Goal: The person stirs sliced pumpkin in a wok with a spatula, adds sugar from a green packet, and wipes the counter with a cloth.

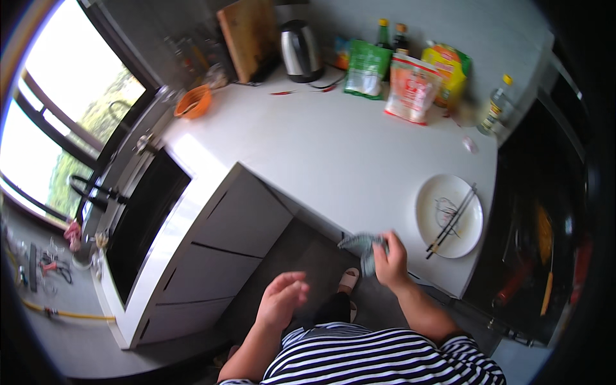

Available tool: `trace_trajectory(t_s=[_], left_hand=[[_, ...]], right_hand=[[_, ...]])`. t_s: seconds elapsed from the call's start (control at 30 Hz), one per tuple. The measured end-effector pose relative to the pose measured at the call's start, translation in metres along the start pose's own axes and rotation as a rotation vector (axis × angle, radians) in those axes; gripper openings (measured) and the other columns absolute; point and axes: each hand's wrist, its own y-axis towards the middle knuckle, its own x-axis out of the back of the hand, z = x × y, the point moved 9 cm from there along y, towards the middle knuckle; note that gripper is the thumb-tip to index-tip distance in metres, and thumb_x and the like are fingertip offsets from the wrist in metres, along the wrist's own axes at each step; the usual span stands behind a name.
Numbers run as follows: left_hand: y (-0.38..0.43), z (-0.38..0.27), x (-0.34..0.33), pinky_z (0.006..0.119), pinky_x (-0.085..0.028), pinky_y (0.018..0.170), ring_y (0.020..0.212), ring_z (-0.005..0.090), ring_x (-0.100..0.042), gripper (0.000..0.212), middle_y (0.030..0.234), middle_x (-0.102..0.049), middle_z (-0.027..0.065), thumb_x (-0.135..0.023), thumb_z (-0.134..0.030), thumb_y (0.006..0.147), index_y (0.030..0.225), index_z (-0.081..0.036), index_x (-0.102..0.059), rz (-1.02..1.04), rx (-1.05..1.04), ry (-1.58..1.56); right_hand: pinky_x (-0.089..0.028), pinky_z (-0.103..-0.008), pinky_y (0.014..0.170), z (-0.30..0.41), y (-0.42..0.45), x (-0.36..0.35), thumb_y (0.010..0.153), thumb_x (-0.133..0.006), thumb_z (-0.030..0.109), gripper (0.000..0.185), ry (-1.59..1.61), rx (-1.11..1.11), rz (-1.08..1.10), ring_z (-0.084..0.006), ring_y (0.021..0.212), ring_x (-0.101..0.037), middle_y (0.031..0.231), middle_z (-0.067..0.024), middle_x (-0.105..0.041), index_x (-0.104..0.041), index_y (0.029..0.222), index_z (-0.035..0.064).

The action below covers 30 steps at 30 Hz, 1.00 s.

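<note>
My right hand (392, 262) grips a grey-green checked cloth (368, 252) at the front edge of the white countertop (308, 154); part of the cloth hangs loose to the left. Over the floor, left of the cloth, my left hand (284, 298) is raised with its fingers curled, and whether they are closed cannot be told. Near my right hand, on the counter, a white plate (428, 207) bears a drawn pattern, and a pair of dark chopsticks (455, 216) lies across it.
Seasoning bags (414, 89), bottles, an electric kettle (301, 53) and a wooden cutting board (248, 41) stand along the wall. An orange plastic basket (193, 102) sits at the back left. A dark sink (144, 231) is at left; a black cooktop (524, 207) borders the right.
</note>
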Motion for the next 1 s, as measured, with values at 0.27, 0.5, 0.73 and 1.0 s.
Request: trace_trajectory(t_s=[0.27, 0.5, 0.73, 1.0], left_hand=[[-0.104, 0.015, 0.138, 0.022, -0.043, 0.051, 0.057, 0.0145, -0.054, 0.018, 0.077, -0.058, 0.0120, -0.050, -0.006, 0.081, 0.098, 0.002, -0.052, -0.386, -0.195, -0.274], [-0.182, 0.036, 0.231, 0.016, -0.040, 0.051, 0.060, 0.0091, -0.051, 0.023, 0.079, -0.057, 0.0117, -0.051, -0.011, 0.083, 0.102, 0.002, -0.051, -0.635, -0.230, -0.459], [-0.224, 0.012, 0.318, 0.014, -0.038, 0.046, 0.056, 0.0077, -0.049, 0.025, 0.080, -0.057, 0.0115, -0.051, -0.009, 0.083, 0.105, 0.002, -0.048, -0.860, -0.236, -0.531], [-0.247, -0.005, 0.356, 0.015, -0.038, 0.044, 0.055, 0.0094, -0.051, 0.023, 0.078, -0.058, 0.0094, -0.050, -0.010, 0.083, 0.103, 0.000, -0.050, -1.065, -0.281, -0.515]], right_hand=[[-0.048, -0.0395, 0.067, -0.075, 0.150, -0.122, 0.071, -0.050, 0.003, 0.018, -0.747, -0.158, 0.033, -0.0341, 0.076, -0.056, 0.090, -0.0203, -0.049, -0.045, 0.088, -0.0012], [-0.048, -0.0377, 0.070, -0.027, 0.201, -0.260, 0.072, -0.048, 0.003, 0.021, -0.796, -0.064, 0.116, -0.0340, 0.081, -0.057, 0.095, -0.0210, -0.048, -0.046, 0.092, -0.0016], [-0.047, -0.0388, 0.074, 0.013, 0.246, -0.390, 0.074, -0.045, 0.005, 0.021, -0.772, 0.052, 0.258, -0.0346, 0.087, -0.055, 0.097, -0.0209, -0.048, -0.047, 0.094, 0.0005], [-0.045, -0.0424, 0.073, 0.025, 0.288, -0.476, 0.077, -0.045, 0.011, 0.014, -0.712, 0.271, 0.299, -0.0369, 0.083, -0.053, 0.093, -0.0199, -0.049, -0.047, 0.089, 0.0031]])
